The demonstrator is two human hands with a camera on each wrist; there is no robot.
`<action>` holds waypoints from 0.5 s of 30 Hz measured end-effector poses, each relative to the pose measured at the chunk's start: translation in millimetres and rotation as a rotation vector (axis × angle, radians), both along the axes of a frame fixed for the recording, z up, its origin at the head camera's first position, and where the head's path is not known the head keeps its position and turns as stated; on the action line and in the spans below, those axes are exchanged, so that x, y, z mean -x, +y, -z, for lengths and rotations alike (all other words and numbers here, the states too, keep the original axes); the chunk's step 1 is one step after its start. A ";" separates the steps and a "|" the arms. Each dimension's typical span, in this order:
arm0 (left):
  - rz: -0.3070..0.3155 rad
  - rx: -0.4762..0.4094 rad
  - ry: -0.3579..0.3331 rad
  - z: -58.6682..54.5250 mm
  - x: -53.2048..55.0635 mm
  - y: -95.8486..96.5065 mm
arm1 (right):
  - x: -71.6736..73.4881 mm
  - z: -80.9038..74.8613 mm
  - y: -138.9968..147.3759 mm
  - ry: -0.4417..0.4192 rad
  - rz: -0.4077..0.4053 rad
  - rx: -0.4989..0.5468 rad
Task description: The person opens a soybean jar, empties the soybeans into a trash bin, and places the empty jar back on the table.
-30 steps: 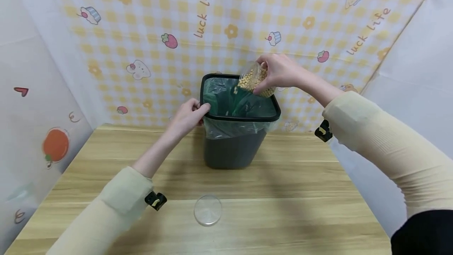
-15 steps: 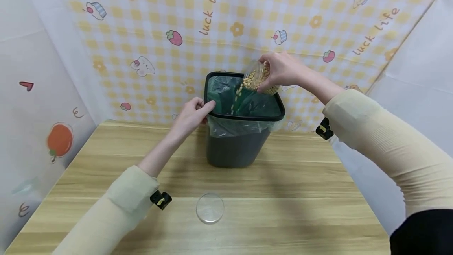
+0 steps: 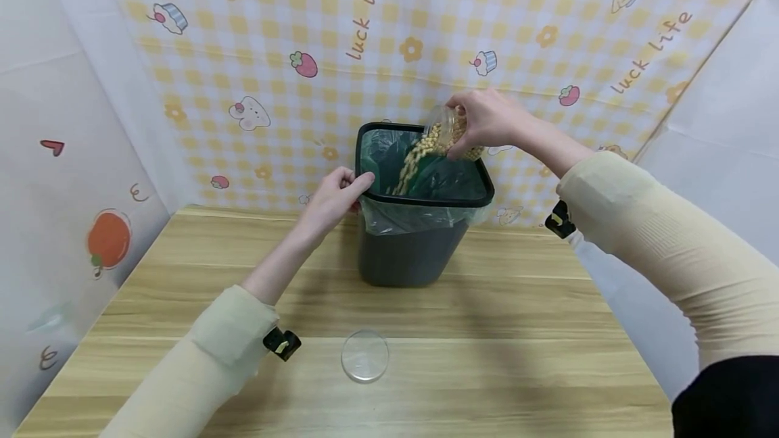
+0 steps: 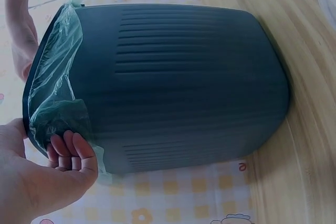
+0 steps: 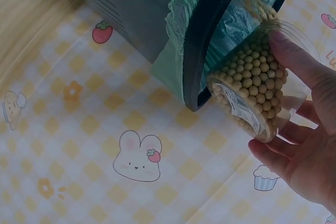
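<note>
Beans (image 3: 410,164), falling: from a few just at the mouth of the jar (image 3: 439,128) a second ago, through a thin, gapped trickle half a second ago, to a broad, dense stream now, spilling from the jar down into the bin (image 3: 402,252).

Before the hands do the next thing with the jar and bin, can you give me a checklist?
1. Bin upright on the table: ok.
2. Left hand gripping the bin's edge: ok.
3. Right hand holding the jar: ok.
4. Jar's mouth over the bin: ok, beans are falling inside.
5. Jar empty: not ok, lots of beans are in it.
6. Bag folded over the edge all around: cannot tell, the back's outside is hidden.
</note>
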State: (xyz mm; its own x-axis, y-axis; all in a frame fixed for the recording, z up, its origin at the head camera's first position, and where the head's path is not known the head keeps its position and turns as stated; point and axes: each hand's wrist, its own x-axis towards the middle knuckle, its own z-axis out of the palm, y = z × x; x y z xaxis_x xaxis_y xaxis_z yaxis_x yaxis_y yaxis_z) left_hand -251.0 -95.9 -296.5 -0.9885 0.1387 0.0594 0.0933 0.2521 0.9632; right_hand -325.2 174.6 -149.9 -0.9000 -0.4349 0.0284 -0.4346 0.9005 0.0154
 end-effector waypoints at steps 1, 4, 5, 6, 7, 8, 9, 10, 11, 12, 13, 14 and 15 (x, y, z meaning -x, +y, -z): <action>-0.002 -0.001 0.000 0.1 -0.3 0.1 | 0.1 0.0 -0.2 -0.002 0.000 -0.002; -0.006 -0.011 -0.002 0.7 -1.2 0.4 | 0.3 0.1 -1.2 -0.003 -0.001 -0.014; -0.007 -0.014 -0.005 0.8 -1.4 0.5 | 0.4 0.1 -1.5 -0.002 -0.002 -0.019; -0.008 -0.018 -0.007 1.0 -1.7 0.5 | 0.5 0.0 -1.9 -0.002 -0.002 -0.024; -0.009 -0.020 -0.009 1.1 -2.0 0.6 | 0.7 -0.2 -2.2 -0.003 -0.004 -0.025; -0.009 -0.024 -0.011 1.2 -2.2 0.7 | 0.9 -0.3 -2.5 -0.004 -0.006 -0.026; -0.010 -0.027 -0.013 1.3 -2.4 0.9 | 1.1 -0.6 -2.8 -0.005 -0.008 -0.026; -0.010 -0.033 -0.014 1.2 -2.7 1.3 | 1.3 -0.8 -3.0 -0.006 -0.010 -0.025; -0.012 -0.034 -0.016 1.3 -2.8 1.7 | 1.6 -1.1 -3.1 -0.006 -0.011 -0.026; -0.015 -0.039 -0.016 1.3 -3.0 2.2 | 1.8 -1.4 -3.2 -0.008 -0.012 -0.026; -0.019 -0.042 -0.015 1.2 -3.1 2.7 | 2.1 -1.6 -3.3 -0.008 -0.015 -0.024; -0.022 -0.045 -0.014 1.4 -3.2 3.1 | 2.4 -1.8 -3.5 -0.007 -0.016 -0.024; -0.025 -0.049 -0.014 1.6 -3.4 3.4 | 2.7 -1.8 -3.7 -0.005 -0.018 -0.021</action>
